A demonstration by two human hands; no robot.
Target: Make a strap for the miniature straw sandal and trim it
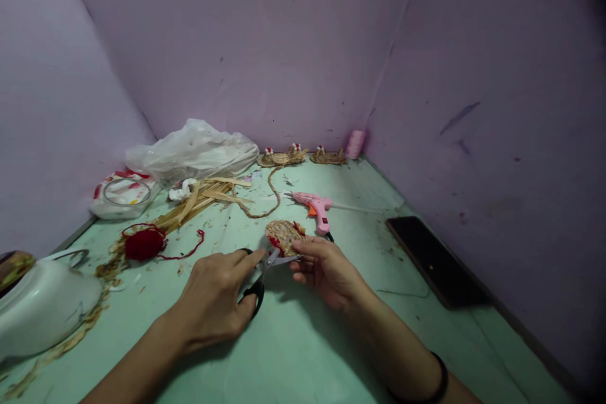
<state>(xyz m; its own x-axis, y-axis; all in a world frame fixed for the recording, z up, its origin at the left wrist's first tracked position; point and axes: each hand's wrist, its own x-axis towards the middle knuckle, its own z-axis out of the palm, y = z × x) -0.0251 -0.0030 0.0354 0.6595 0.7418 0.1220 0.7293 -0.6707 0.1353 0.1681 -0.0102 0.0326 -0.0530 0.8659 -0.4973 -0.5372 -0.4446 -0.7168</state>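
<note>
My left hand (218,300) grips black-handled scissors (264,274), their blades open against a small woven straw piece (284,235) trimmed with red yarn. My right hand (327,271) pinches the near edge of that straw piece, holding it just above the green floor. A ball of red yarn (144,243) lies to the left, with a loose strand trailing toward the hands. A pink glue gun (316,207) rests just beyond the straw piece.
Straw strips (203,197) and a braided cord lie behind. A plastic bag (192,150), a round tin (124,192) and a white container (45,306) sit on the left. A dark phone (433,260) lies right. Small woven pieces (303,155) and a pink spool (355,143) stand by the wall.
</note>
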